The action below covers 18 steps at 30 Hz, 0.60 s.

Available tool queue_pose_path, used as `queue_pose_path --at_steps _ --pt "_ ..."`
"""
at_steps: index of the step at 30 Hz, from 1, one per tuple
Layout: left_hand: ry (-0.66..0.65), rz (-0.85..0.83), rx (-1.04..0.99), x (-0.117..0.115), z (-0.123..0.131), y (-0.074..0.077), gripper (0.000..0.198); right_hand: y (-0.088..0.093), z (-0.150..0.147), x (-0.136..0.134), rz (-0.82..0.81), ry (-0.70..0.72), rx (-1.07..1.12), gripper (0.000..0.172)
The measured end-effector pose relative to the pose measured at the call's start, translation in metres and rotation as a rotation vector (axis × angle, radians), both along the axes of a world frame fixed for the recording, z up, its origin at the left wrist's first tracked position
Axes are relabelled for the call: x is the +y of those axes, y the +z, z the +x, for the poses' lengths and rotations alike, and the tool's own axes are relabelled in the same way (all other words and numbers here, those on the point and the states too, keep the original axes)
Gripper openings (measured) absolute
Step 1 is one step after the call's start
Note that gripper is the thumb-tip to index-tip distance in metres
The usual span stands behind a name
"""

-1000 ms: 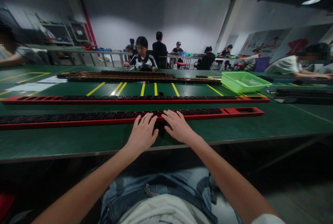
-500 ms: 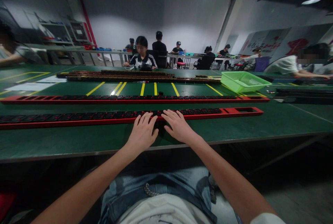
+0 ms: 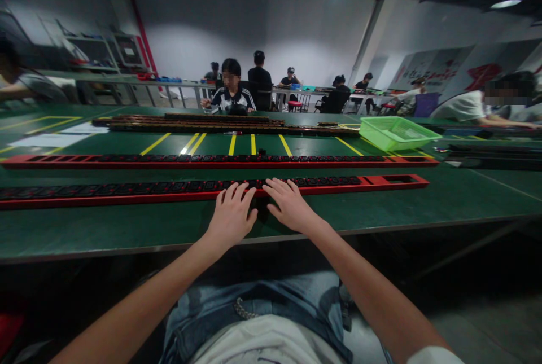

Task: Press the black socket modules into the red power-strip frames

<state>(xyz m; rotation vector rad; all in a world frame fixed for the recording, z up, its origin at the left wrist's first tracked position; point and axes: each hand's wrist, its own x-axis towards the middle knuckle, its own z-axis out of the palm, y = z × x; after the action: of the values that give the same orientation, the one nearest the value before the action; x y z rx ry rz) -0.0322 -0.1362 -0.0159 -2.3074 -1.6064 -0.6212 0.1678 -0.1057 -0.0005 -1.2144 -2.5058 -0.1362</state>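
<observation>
A long red strip [image 3: 127,203] lies across the bench nearest me, its top lined with black square socket-like parts [image 3: 161,187]. My left hand [image 3: 232,211] rests palm down with fingers spread, fingertips on the strip's near edge and black parts. Just to its right, my right hand [image 3: 290,206] lies the same way, fingers apart over the strip. Neither hand grips anything. Toward its right end the strip has an open rectangular cutout [image 3: 400,179]. A second red strip [image 3: 271,165] with similar black parts lies parallel behind it.
A bright green plastic basket [image 3: 398,134] stands at the right on the green bench [image 3: 359,206]. Brownish long bars [image 3: 203,122] are stacked farther back. White papers [image 3: 51,140] lie at the left. Across the bench sits a person in a striped jacket [image 3: 232,96]; other people work around.
My hands and both red strips stay in practically the same place. Some people in the background have shifted slightly.
</observation>
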Motion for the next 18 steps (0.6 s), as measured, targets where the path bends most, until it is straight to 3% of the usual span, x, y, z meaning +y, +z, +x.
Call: queue_pose_path --at_steps 18 --pt "-0.029 -0.005 -0.008 -0.0004 0.0000 0.0012 0.047 0.0001 -0.0005 0.0002 -0.004 -0.007 -0.004 0.051"
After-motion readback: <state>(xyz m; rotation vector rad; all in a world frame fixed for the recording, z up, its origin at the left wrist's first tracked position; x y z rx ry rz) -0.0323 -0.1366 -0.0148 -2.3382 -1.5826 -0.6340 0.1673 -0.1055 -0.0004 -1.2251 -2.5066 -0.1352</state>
